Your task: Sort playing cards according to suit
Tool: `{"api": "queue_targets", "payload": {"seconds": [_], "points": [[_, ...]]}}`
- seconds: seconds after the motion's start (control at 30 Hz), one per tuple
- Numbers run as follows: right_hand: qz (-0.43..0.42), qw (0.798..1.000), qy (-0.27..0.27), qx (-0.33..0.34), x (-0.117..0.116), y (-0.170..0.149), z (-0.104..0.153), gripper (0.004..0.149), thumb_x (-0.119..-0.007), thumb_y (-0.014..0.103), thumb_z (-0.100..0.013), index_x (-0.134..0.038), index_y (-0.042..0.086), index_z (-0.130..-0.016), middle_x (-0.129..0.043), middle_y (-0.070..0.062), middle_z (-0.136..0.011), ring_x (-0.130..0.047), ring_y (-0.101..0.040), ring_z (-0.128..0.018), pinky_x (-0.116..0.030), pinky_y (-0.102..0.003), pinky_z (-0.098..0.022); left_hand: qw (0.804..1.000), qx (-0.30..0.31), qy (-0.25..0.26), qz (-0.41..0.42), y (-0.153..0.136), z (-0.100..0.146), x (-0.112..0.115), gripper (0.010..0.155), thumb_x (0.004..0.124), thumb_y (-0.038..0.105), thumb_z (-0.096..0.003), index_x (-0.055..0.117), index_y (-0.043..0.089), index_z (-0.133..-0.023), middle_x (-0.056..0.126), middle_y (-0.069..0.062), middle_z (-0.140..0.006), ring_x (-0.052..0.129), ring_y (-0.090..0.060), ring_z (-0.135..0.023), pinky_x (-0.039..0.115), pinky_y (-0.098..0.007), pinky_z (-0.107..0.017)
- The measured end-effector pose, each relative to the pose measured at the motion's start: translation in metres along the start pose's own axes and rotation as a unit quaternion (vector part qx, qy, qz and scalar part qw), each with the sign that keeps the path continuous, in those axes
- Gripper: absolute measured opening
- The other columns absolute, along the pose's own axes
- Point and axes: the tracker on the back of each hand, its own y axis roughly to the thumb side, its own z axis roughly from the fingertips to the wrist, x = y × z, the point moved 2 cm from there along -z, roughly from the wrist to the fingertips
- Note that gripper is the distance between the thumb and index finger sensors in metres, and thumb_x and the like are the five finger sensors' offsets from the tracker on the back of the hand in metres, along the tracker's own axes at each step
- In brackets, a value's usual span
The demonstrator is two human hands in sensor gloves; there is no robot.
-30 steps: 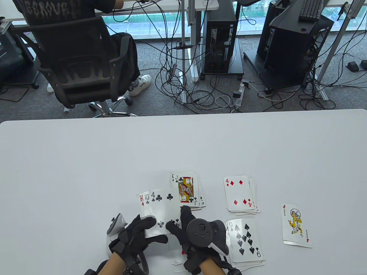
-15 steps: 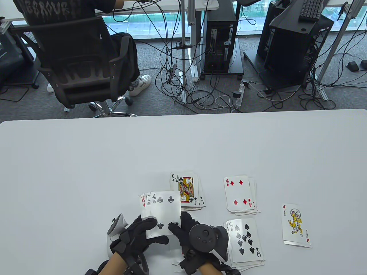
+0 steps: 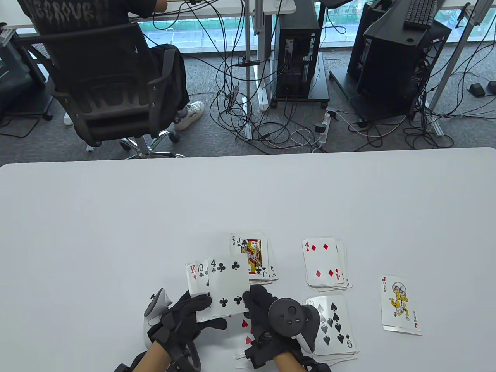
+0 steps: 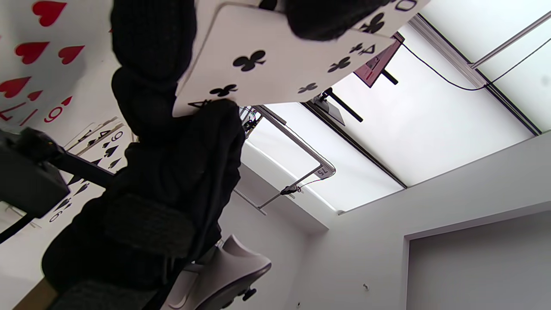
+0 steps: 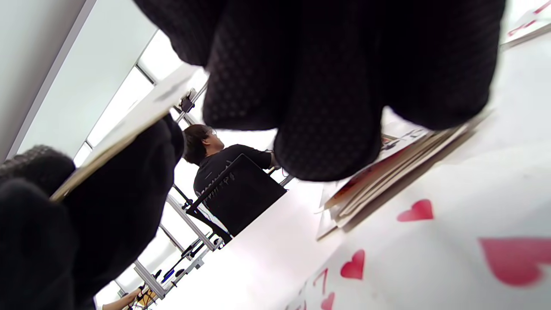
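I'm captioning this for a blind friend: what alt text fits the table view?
Two gloved hands hold a small fan of cards, the right hand pulling the 4 of clubs from the left hand. Face-up piles topped by a jack of clubs, 4 of diamonds and 9 of spades, plus a joker, lie on the white table.

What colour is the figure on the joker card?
Mostly yellow, on the joker card; clearest in the table view.

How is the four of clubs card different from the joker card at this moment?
The white four of clubs card is held off the table, pinched by the right hand beside the fan in the left hand; the colourful joker card lies alone on the white table. The four shows black pips; the joker shows a yellow figure. Both are face up.
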Motion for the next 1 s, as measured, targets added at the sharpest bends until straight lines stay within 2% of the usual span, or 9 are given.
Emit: {"api": "queue_targets", "payload": {"seconds": [0.13,0.33,0.5,0.63,0.73,0.8,0.9,1.0], "points": [[-0.018,0.999,-0.033,-0.014,0.014,-0.005,-0.002,0.039,-0.066,0.022,-0.051,-0.075,-0.009,-0.072,-0.094,-0.004,-0.040,-0.101,-0.024,-0.033,-0.088,-0.044,-0.029,1.000,0.004,-0.002,0.002,0.001,0.000,0.000,0.046,0.064,0.035,-0.0609,0.050,0.033,-0.105,0.063,0.005,-0.109,0.077,-0.027,-0.097,0.081,-0.042,-0.058],[-0.088,0.991,-0.085,-0.060,0.043,-0.032,-0.005,0.038,-0.066,0.021,-0.051,-0.076,-0.011,-0.071,-0.094,-0.004,-0.039,-0.101,-0.024,-0.031,-0.088,-0.044,-0.027,1.000,0.004,-0.007,0.003,0.001,0.000,0.000,0.046,0.064,0.035,-0.0609,0.050,0.033,-0.105,0.063,0.005,-0.109,0.077,-0.027,-0.096,0.081,-0.042,-0.058],[-0.096,0.988,-0.093,-0.080,0.051,-0.043,-0.007,0.038,-0.067,0.020,-0.051,-0.076,-0.011,-0.071,-0.094,-0.004,-0.038,-0.101,-0.024,-0.031,-0.088,-0.044,-0.027,1.000,0.008,-0.006,0.008,0.002,0.000,0.000,0.046,0.064,0.035,-0.0609,0.050,0.033,-0.105,0.063,0.005,-0.109,0.078,-0.027,-0.096,0.081,-0.042,-0.058],[-0.067,0.992,-0.064,-0.088,0.048,-0.044,-0.014,0.038,-0.067,0.020,-0.051,-0.076,-0.011,-0.071,-0.094,-0.005,-0.038,-0.101,-0.025,-0.031,-0.088,-0.045,-0.027,1.000,0.014,0.001,0.010,0.004,0.001,-0.002,0.046,0.064,0.035,-0.0610,0.050,0.033,-0.105,0.063,0.005,-0.109,0.077,-0.027,-0.096,0.081,-0.042,-0.058],[-0.038,0.992,-0.036,-0.114,0.042,-0.046,-0.028,0.038,-0.067,0.020,-0.051,-0.076,-0.011,-0.071,-0.094,-0.005,-0.039,-0.101,-0.025,-0.031,-0.088,-0.045,-0.027,1.000,0.022,0.009,0.013,0.007,0.002,-0.005,0.046,0.064,0.035,-0.0611,0.050,0.033,-0.105,0.063,0.005,-0.109,0.077,-0.027,-0.096,0.081,-0.042,-0.058],[-0.005,0.992,-0.007,-0.125,0.038,-0.046,-0.044,0.038,-0.068,0.020,-0.051,-0.077,-0.012,-0.071,-0.094,-0.005,-0.038,-0.101,-0.025,-0.030,-0.088,-0.045,-0.027,0.999,0.028,0.021,0.014,0.009,0.003,-0.010,0.046,0.064,0.035,-0.0611,0.050,0.033,-0.105,0.063,0.005,-0.109,0.077,-0.027,-0.096,0.081,-0.042,-0.058],[0.050,0.985,0.075,-0.147,0.026,-0.044,-0.072,0.038,-0.067,0.020,-0.051,-0.077,-0.012,-0.071,-0.094,-0.005,-0.038,-0.101,-0.025,-0.031,-0.087,-0.045,-0.027,0.998,0.032,0.041,0.021,0.010,0.005,-0.020,0.046,0.063,0.036,-0.0614,0.049,0.033,-0.105,0.062,0.005,-0.110,0.076,-0.027,-0.097,0.081,-0.041,-0.059],[0.105,0.974,0.102,-0.173,0.011,-0.045,-0.089,0.039,-0.068,0.020,-0.051,-0.077,-0.012,-0.071,-0.094,-0.005,-0.038,-0.101,-0.026,-0.030,-0.087,-0.046,-0.027,0.997,0.039,0.060,0.029,0.012,0.008,-0.030,0.046,0.063,0.036,-0.0615,0.048,0.033,-0.105,0.062,0.005,-0.110,0.076,-0.027,-0.097,0.081,-0.041,-0.059]]}}
